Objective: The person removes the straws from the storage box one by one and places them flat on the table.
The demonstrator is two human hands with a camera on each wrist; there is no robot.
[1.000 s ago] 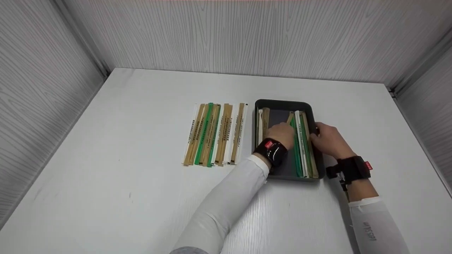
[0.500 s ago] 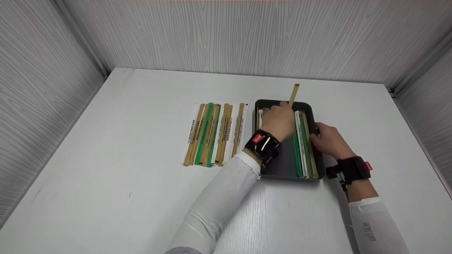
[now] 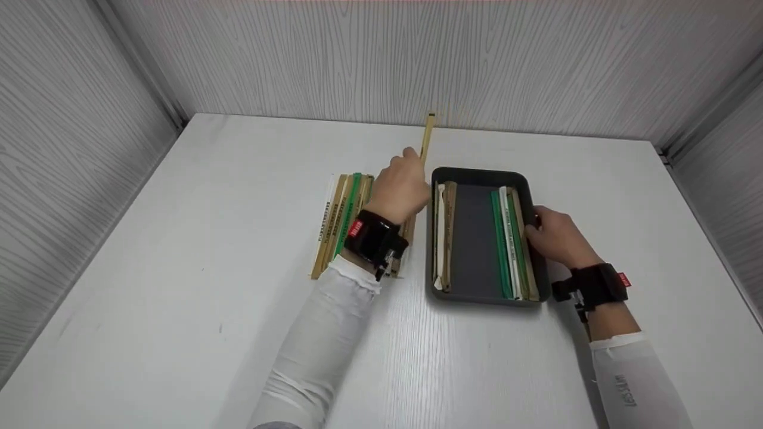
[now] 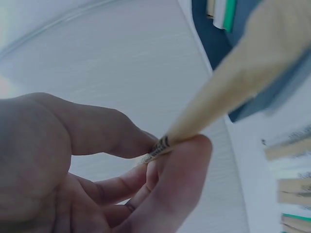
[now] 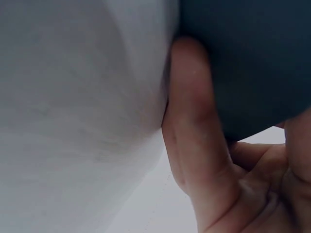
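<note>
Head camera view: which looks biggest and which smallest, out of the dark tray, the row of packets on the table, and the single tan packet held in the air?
1. Dark tray.
2. Row of packets, slightly smaller, though the left hand hides part of it.
3. Tan packet, smallest; mostly hidden and raised nearer the camera.

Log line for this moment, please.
left hand: pinches tan paper-wrapped chopstick pack above table row | right hand: grips dark rectangular tray
</note>
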